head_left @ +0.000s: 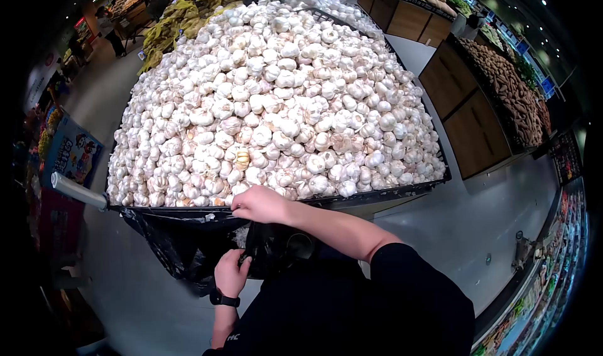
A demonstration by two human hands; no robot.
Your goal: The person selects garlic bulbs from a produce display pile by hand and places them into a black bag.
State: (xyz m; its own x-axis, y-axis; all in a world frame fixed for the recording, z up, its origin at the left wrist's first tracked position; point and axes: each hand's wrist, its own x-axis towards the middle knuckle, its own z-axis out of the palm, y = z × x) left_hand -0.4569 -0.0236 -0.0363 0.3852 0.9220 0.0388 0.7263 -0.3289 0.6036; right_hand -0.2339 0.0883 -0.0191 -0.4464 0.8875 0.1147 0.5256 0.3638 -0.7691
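A large heap of white garlic bulbs (270, 105) fills a display bin with a black front edge (352, 199). My right hand (259, 204) is at this edge, its fingers pinched on the black plastic bag (182, 240) that hangs below. Lower and to the left, my left hand (231, 273), with a dark watch on the wrist, is closed on another part of the black plastic. Some pale bits show inside the bag between the hands; what they are is too small to tell.
A white roll (78, 191) sticks out at the bin's left front corner. Yellow net bags (179, 23) lie at the back left. On the right stands a wooden stand (461, 105) with brown produce. People are in the far background, left and right.
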